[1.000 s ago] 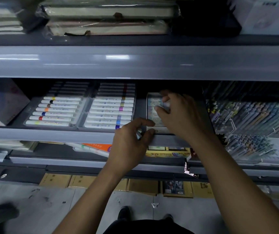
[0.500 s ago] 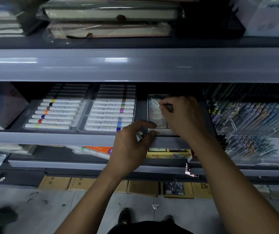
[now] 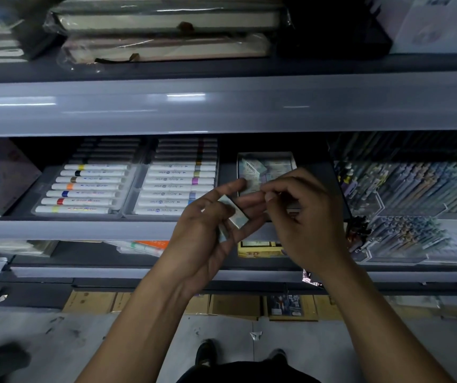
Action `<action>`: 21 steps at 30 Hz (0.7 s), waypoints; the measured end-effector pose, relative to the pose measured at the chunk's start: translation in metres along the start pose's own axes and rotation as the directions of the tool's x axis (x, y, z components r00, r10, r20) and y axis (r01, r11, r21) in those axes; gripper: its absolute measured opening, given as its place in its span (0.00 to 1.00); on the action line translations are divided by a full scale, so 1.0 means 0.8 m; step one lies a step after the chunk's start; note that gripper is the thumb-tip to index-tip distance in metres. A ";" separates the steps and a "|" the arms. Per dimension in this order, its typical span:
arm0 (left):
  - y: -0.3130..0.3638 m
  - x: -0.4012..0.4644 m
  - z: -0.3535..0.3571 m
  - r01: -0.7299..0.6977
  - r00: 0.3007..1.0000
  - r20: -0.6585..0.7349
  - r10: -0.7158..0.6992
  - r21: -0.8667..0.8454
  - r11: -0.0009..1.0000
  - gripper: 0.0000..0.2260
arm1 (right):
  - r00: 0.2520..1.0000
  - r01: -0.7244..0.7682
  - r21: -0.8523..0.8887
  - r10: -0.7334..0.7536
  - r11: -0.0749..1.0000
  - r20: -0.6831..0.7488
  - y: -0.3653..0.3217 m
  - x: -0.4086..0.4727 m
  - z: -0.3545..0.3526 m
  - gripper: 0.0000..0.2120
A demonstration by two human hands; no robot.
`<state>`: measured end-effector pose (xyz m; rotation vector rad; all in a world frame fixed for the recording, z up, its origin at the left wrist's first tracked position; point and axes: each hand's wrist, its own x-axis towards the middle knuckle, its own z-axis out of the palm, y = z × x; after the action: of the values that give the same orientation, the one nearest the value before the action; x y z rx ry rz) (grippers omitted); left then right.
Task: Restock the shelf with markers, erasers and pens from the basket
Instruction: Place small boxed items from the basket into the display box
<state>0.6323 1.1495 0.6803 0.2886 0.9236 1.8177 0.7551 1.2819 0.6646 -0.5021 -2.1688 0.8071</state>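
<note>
two marker trays (image 3: 83,189), one eraser box (image 3: 266,167), two hands (image 3: 205,230)

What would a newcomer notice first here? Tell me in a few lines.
First, the two hands in the middle: the left hand holds small wrapped erasers, and the right hand reaches for them with pinched fingers. Just behind them sits the eraser box on the middle shelf. To the left, two trays of white acrylic markers with coloured bands lie in neat rows, and packed pens fill the right side.
</note>
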 end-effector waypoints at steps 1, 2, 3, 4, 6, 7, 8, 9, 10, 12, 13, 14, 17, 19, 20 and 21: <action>0.001 -0.001 0.001 0.001 1.000 -0.009 -0.001 0.001 1.000 0.18 | 1.000 0.012 0.007 -0.012 1.000 -0.013 -0.002 -0.002 0.000 0.06; 0.002 -0.002 0.001 0.003 1.000 -0.020 -0.003 0.005 1.000 0.17 | 0.999 0.026 0.010 -0.025 1.000 -0.033 -0.005 -0.005 -0.001 0.06; 0.003 -0.003 0.002 0.004 0.999 -0.039 -0.004 0.011 1.000 0.15 | 0.998 0.041 0.012 -0.041 0.999 -0.048 -0.007 -0.007 -0.002 0.06; 0.003 -0.004 0.003 0.007 0.998 -0.065 -0.005 0.022 1.000 0.14 | 0.997 0.059 0.017 -0.058 0.998 -0.043 -0.010 -0.009 -0.003 0.06; 0.004 -0.004 0.006 0.023 0.991 -0.135 -0.016 0.049 0.999 0.10 | 0.995 0.091 0.030 -0.092 0.995 0.050 -0.014 -0.014 -0.003 0.10; 0.004 -0.005 0.008 0.035 0.985 -0.172 -0.023 0.070 0.997 0.09 | 0.989 0.101 0.028 -0.103 0.995 0.107 -0.015 -0.016 -0.001 0.12; 0.005 -0.004 0.009 0.044 0.979 -0.200 -0.025 0.090 0.995 0.08 | 0.983 0.106 0.024 -0.109 0.994 0.146 -0.016 -0.017 0.002 0.13; 0.005 -0.004 0.010 0.046 0.976 -0.215 -0.024 0.099 0.994 0.07 | 0.981 0.107 0.026 -0.109 0.994 0.158 -0.016 -0.018 0.004 0.13; 0.006 -0.004 0.011 0.043 0.976 -0.218 -0.021 0.095 0.995 0.06 | 0.982 0.105 0.031 -0.109 0.994 0.152 -0.016 -0.018 0.005 0.12; 0.009 -0.004 0.013 0.034 0.979 -0.201 -0.017 0.082 0.996 0.05 | 0.986 0.100 0.024 -0.103 0.995 0.132 -0.016 -0.018 0.007 0.11; 0.010 -0.004 0.014 0.033 0.982 -0.189 -0.017 0.083 0.996 0.06 | 0.988 0.091 0.016 -0.092 0.996 0.124 -0.015 -0.018 0.007 0.11; 0.011 -0.004 0.014 0.034 0.984 -0.176 -0.018 0.087 0.996 0.06 | 0.991 0.074 0.014 -0.075 0.997 0.114 -0.015 -0.017 0.006 0.12; 0.010 -0.004 0.013 0.040 0.989 -0.143 -0.024 0.106 0.994 0.08 | 0.997 -0.002 0.063 -0.003 0.998 0.071 -0.014 -0.015 0.005 0.11; 0.010 -0.004 0.012 0.048 0.991 -0.128 -0.032 0.123 0.991 0.11 | 0.998 -0.039 0.097 0.034 0.994 0.052 -0.013 -0.013 0.004 0.09; 0.010 -0.003 0.010 0.049 0.992 -0.123 -0.033 0.135 0.990 0.12 | 0.998 -0.055 0.105 0.050 0.993 0.045 -0.013 -0.013 0.004 0.09; 0.010 -0.002 0.009 0.044 0.993 -0.116 -0.026 0.149 0.988 0.12 | 0.997 -0.070 0.109 0.066 0.992 0.040 -0.012 -0.012 0.003 0.08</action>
<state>0.6318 1.1499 0.6908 0.2634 1.1429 1.7492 0.7589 1.2686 0.6647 -0.5105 -2.1358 0.9741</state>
